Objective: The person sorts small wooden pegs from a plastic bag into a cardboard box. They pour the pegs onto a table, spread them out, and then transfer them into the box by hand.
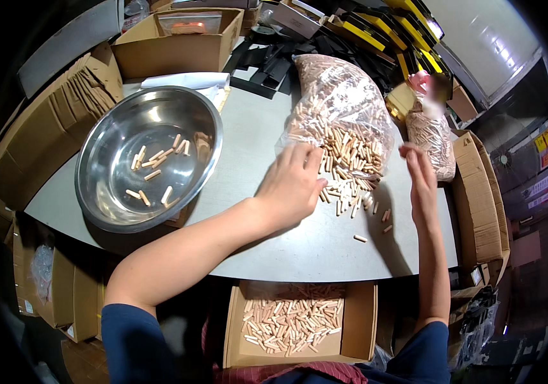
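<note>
A pile of short wooden dowels (349,153) spills from the mouth of a large clear plastic bag (334,80) onto the grey table. My left hand (291,182) is at the left edge of this pile, palm down, its thumb apart from the bent fingers. Its fingertips are partly hidden, and no dowel shows in its grip. To the right of the pile, my right hand (420,182) is raised with fingers stretched out and nothing in it. A few loose dowels lie between the hands, one (360,238) closer to the table's front edge.
On the left stands a steel basin (213,137) with several dowels inside. Below the table edge, an open cardboard box (358,320) holds many dowels. A second filled bag (430,144) stands at the right, beside cardboard (478,205). Black and yellow boxes (382,32) are heaped behind.
</note>
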A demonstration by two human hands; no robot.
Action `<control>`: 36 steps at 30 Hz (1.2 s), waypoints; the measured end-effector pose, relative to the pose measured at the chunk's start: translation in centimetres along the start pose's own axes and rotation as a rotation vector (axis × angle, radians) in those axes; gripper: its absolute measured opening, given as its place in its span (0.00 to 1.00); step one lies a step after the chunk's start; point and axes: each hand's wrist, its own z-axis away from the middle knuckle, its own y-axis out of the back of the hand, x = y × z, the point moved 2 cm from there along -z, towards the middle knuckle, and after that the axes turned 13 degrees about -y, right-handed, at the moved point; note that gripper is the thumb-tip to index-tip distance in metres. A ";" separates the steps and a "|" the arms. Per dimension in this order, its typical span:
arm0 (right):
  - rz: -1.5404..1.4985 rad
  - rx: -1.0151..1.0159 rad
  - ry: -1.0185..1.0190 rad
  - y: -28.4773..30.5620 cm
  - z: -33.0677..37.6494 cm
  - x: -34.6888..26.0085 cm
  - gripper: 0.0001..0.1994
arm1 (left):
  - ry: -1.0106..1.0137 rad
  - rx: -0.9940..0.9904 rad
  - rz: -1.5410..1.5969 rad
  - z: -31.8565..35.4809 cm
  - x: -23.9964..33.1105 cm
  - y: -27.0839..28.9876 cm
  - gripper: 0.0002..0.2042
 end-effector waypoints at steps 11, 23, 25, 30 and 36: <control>0.306 -0.052 0.081 -3.7 4.9 6.0 0.22 | -0.030 -0.020 -0.008 -0.1 -1.7 -1.2 0.37; 0.152 -0.360 0.113 -7.5 6.8 1.2 0.22 | -0.286 -0.342 -0.115 0.3 -0.1 -1.1 0.48; 0.166 -0.411 0.197 -8.1 7.4 0.5 0.22 | -0.283 -0.346 -0.130 1.2 0.7 -1.0 0.49; 0.130 -0.535 0.177 -7.7 8.5 -0.5 0.22 | -0.216 -0.358 -0.168 3.8 3.6 -0.4 0.50; -0.282 -0.499 -0.039 -6.8 9.9 0.1 0.22 | -0.136 -0.409 -0.138 7.7 6.9 1.5 0.52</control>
